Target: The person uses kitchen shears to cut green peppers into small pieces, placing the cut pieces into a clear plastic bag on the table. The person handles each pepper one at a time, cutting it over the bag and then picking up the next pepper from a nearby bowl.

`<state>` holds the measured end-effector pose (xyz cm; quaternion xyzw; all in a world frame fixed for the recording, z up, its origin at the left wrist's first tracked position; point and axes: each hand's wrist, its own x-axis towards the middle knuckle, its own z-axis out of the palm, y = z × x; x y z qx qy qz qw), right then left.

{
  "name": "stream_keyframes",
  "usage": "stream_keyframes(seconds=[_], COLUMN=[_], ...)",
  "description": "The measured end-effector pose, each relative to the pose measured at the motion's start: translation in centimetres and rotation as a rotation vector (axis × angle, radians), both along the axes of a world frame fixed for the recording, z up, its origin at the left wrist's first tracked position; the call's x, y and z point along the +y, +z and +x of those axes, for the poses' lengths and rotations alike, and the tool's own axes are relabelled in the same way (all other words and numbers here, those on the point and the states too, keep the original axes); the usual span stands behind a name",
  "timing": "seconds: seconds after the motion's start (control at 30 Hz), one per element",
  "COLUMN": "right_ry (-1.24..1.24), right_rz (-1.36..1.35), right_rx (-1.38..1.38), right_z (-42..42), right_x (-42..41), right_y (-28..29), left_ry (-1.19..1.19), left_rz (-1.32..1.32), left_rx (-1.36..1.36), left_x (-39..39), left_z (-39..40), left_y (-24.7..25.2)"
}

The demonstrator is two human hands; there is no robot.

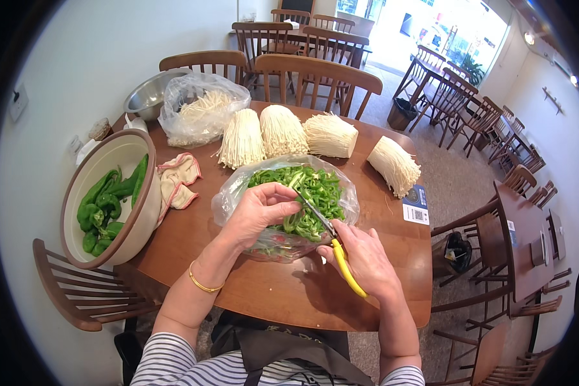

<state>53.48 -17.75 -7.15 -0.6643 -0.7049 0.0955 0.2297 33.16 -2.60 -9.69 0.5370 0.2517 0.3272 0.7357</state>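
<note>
My right hand (366, 260) grips yellow-handled scissors (346, 272), their blades pointing up and left over a clear plastic bag (229, 193). Cut green pepper pieces (321, 193) fill the open bag. Close to the blade tips, my left hand (265, 207) pinches a piece of green pepper (294, 180); the fingers partly hide it. To the left, a large beige basin (144, 202) with a brown rim tilts towards me. Several whole green peppers (108, 202) lie inside it.
Several enoki mushroom bundles (282, 132) line the far side of the wooden table (280, 299). Behind them at left are a bag of loose enoki (205, 106) and a steel bowl (147, 99). A cloth glove (178, 181) lies beside the basin. Chairs (318, 72) surround the table.
</note>
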Motion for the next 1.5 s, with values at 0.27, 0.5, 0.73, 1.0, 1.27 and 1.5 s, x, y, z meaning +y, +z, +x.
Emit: stream_keyframes(seconds=[0.27, 0.5, 0.73, 1.0, 1.27, 1.5], right_ry=[-0.044, -0.038, -0.051, -0.009, -0.011, -0.050], right_rz=[-0.106, -0.113, -0.077, -0.029, -0.030, -0.145], right_rx=[0.147, 0.200, 0.132, 0.072, 0.066, 0.152], right_z=[0.4, 0.5, 0.9, 0.4, 0.2, 0.3], right_x=[0.1, 0.1, 0.1, 0.0, 0.1, 0.1], right_y=[0.4, 1.2, 0.4, 0.4, 0.4, 1.7], left_ry=[-0.148, -0.172, -0.107, -0.155, -0.140, -0.128], left_rz=[-0.215, -0.199, -0.197, -0.194, -0.213, -0.230], left_rx=[0.004, 0.007, -0.054, -0.041, 0.019, 0.042], left_x=[0.0, 0.7, 1.2, 0.7, 0.9, 0.8], left_z=[-0.1, -0.8, -0.7, -0.6, -0.6, -0.8], left_y=[1.4, 0.3, -0.1, 0.2, 0.1, 0.5])
